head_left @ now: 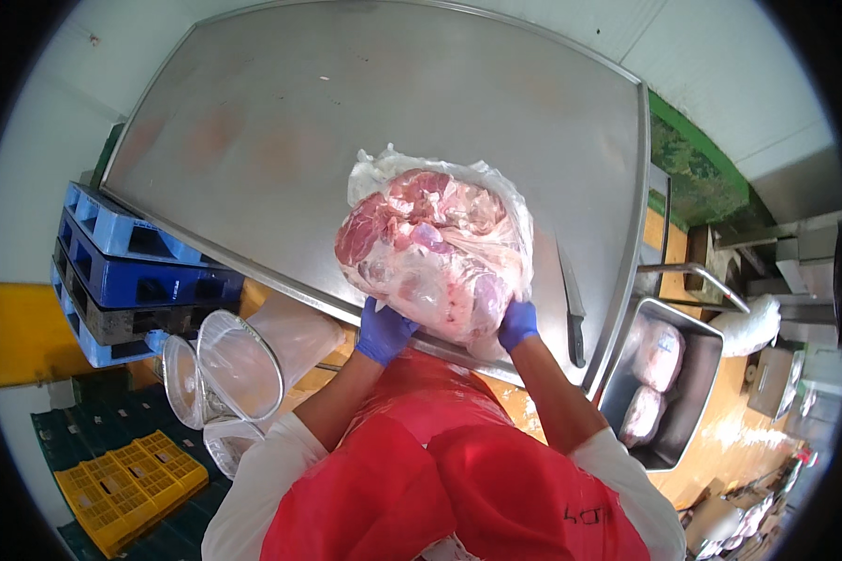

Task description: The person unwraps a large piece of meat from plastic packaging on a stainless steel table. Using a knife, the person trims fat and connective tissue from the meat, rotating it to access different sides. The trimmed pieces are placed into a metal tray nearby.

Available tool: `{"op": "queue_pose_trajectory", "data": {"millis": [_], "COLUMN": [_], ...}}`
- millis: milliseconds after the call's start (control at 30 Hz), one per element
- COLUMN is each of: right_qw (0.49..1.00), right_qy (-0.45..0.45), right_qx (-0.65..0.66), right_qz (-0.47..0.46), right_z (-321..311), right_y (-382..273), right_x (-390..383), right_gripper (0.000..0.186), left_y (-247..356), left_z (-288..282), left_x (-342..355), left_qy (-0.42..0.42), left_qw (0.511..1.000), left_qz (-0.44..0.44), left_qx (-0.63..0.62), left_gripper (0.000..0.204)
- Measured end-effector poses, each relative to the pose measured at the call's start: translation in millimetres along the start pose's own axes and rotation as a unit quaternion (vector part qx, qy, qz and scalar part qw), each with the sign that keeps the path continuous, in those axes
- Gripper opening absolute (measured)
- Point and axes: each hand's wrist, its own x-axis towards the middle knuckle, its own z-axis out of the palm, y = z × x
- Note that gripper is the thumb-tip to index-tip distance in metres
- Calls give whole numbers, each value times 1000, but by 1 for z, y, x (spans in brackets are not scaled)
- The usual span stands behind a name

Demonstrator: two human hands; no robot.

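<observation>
A big piece of raw meat [430,252], pink and red with white fat, lies in opened clear plastic wrap [510,192] at the near edge of a steel table [421,93]. My left hand [385,331], in a blue glove, grips its near left side. On the near right side, my right hand [517,324], also blue-gloved, holds the meat and its wrap. The fingertips of both hands are partly hidden beneath the meat. To the right of my right hand, a knife [573,309] with a black handle rests on the table, its blade pointing away from me.
A grey metal bin [706,374] with wrapped meat pieces [658,355] stands right of the table. Blue and black pallets [150,280] are stacked at left, beside hoops with clear bags [243,365]. A yellow crate [131,491] sits lower left. A bent metal rail [697,271] juts out at right.
</observation>
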Motion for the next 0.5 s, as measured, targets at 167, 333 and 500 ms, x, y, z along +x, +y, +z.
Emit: {"op": "queue_pose_trajectory", "data": {"millis": [167, 333, 500], "right_qw": [972, 939, 891], "right_qy": [-186, -321, -451], "right_qx": [-135, -53, 50], "right_qz": [-45, -111, -23], "right_z": [38, 172, 230], "right_y": [-146, -261, -340], "right_x": [-129, -115, 13], "right_gripper": [34, 20, 30], "left_y": [-28, -20, 26], "left_z": [61, 113, 173], "left_x": [-20, -27, 20], "left_qy": [83, 49, -14], "left_qw": [967, 984, 823], "left_qz": [98, 77, 282], "left_qx": [221, 153, 492], "left_gripper": [68, 74, 86]}}
